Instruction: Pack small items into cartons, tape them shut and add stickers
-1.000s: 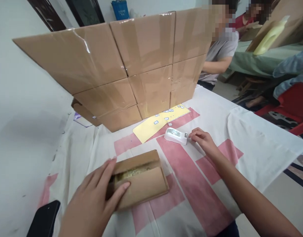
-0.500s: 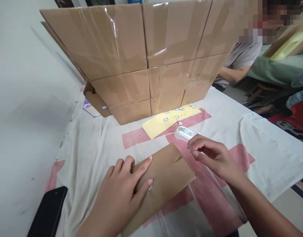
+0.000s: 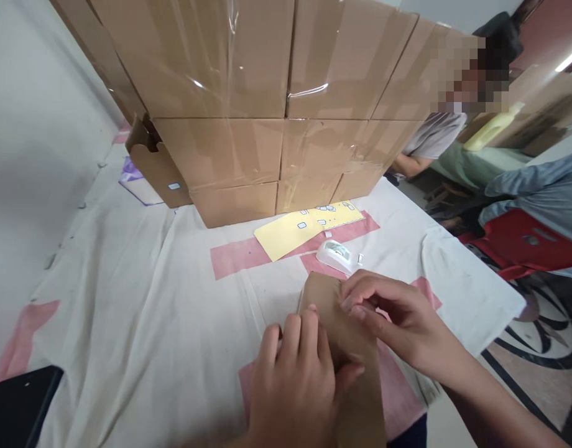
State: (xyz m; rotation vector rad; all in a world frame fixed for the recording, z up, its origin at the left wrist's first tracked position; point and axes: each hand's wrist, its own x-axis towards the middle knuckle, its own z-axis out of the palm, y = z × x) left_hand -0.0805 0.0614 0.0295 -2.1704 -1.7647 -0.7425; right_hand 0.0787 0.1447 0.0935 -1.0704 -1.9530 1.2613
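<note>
A flat, folded piece of brown cardboard (image 3: 324, 292) lies on the cloth in front of me, its length pointing away. My left hand (image 3: 299, 373) grips its left side, fingers bent over that edge and thumb across the upper face. At the far right edge, the thumb and fingers of my right hand (image 3: 383, 314) are pinched together. Whatever sits between those fingertips is too small or hidden to make out. Just beyond is a white mouse-shaped device (image 3: 333, 256) with a clear window, beside a tiny white piece (image 3: 360, 259).
Taped brown boxes (image 3: 230, 152) are stacked across the back. Before them lies a yellow sheet with small stickers (image 3: 286, 233). A small opened carton (image 3: 162, 174) stands left. A black phone (image 3: 20, 404) is at lower left. Another person (image 3: 435, 134) sits behind, near a red chair (image 3: 542, 239).
The cardboard has turned to point more straight away from me. My left hand has shifted right and curled at its edge. My right hand has come down to the far right edge.
</note>
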